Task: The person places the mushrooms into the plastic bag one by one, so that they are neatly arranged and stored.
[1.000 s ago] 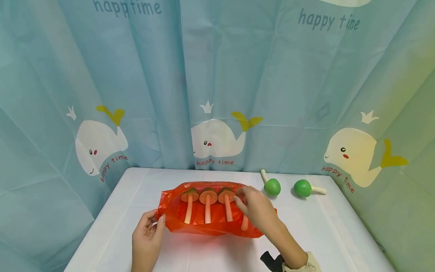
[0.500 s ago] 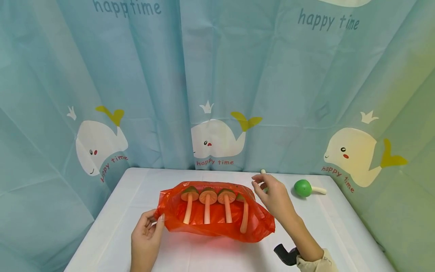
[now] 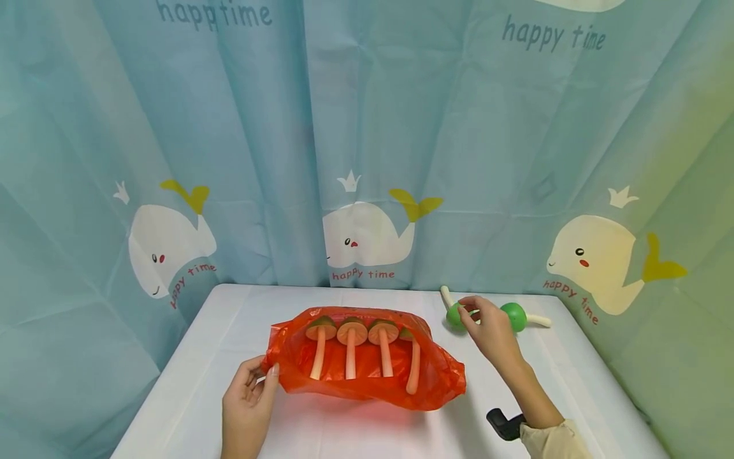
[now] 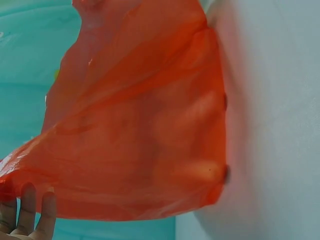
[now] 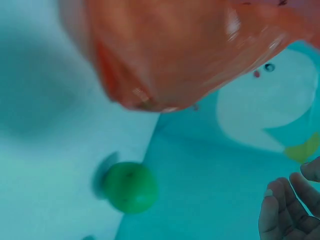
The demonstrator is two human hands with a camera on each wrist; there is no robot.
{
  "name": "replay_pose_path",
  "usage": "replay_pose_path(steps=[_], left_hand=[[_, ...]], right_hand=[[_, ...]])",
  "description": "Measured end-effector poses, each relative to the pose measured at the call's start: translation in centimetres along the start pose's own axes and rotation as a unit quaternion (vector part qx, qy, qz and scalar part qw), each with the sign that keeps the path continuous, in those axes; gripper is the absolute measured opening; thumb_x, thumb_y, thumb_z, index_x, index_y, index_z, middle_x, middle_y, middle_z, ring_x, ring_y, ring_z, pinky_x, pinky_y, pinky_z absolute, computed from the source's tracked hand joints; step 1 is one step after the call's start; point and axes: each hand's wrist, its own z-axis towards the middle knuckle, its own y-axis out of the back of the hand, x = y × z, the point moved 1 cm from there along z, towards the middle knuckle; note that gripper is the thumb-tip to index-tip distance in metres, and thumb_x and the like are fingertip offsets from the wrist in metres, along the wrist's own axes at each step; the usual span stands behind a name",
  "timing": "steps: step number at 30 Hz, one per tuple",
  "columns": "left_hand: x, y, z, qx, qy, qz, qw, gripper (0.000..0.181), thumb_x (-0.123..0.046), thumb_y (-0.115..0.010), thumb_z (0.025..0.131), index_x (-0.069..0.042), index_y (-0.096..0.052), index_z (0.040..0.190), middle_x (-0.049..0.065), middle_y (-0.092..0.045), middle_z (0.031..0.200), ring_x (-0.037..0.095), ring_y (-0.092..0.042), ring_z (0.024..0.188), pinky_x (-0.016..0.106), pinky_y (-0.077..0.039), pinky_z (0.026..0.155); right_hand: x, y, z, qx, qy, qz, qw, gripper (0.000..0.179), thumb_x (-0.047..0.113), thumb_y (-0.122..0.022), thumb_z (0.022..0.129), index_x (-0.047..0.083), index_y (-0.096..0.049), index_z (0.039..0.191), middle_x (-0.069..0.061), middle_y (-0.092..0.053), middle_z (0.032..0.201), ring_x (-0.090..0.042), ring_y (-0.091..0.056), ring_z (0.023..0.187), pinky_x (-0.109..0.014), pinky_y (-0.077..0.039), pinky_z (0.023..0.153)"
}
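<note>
A white table (image 3: 218, 357) stands before teal whale-print curtains (image 3: 367, 159), seemingly fabric.

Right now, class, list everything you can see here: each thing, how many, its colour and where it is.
Bag: one, orange-red plastic, on the table's middle.
Mushrooms in bag: four, pale stems, side by side inside it.
Green mushrooms: two, pale stems, back right of table.
Table: one, white.
Curtain: teal, white whales, behind.
Left hand: grips the bag's left edge.
Right hand: open, reaching at the green mushrooms.
</note>
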Motion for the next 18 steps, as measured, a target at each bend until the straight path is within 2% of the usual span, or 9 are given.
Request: replay_pose_path(steps=[6,11,18], left_hand=[[0.0,0.1,-0.2,-0.002,-0.009,-0.012,0.9999,0.020,0.005,-0.063,0.087,0.006,-0.058,0.106,0.015,-0.063,0.097,0.007,-0.057,0.082,0.013,-0.050,0.071],[0.0,0.0,-0.2,-0.004,-0.008,-0.001,1.0000,0.020,0.005,-0.064,0.086,0.006,-0.058,0.106,0.015,-0.063,0.098,0.007,-0.057,0.083,0.013,-0.049,0.072],[-0.1,0.0,-0.3,-0.003,-0.007,0.001,1.0000,0.020,0.004,-0.064,0.087,0.006,-0.057,0.106,0.015,-0.063,0.099,0.007,-0.057,0.083,0.012,-0.049,0.072]], right_hand=[[-2.5,-0.1,0.1,0.002,-0.029,-0.025,0.9993,0.020,0.010,-0.061,0.089,-0.003,-0.064,0.104,-0.013,-0.065,0.089,-0.028,-0.062,0.076,-0.036,-0.053,0.060],[-4.2,-0.4,0.2,-0.005,-0.029,-0.049,0.9984,0.019,0.008,-0.062,0.088,-0.005,-0.064,0.101,-0.016,-0.066,0.085,-0.029,-0.062,0.073,-0.041,-0.053,0.061],[-6.9,-0.8,0.2,-0.006,-0.050,-0.047,0.9976,0.018,0.006,-0.060,0.087,-0.007,-0.064,0.100,-0.017,-0.066,0.083,-0.031,-0.063,0.074,-0.044,-0.052,0.064]])
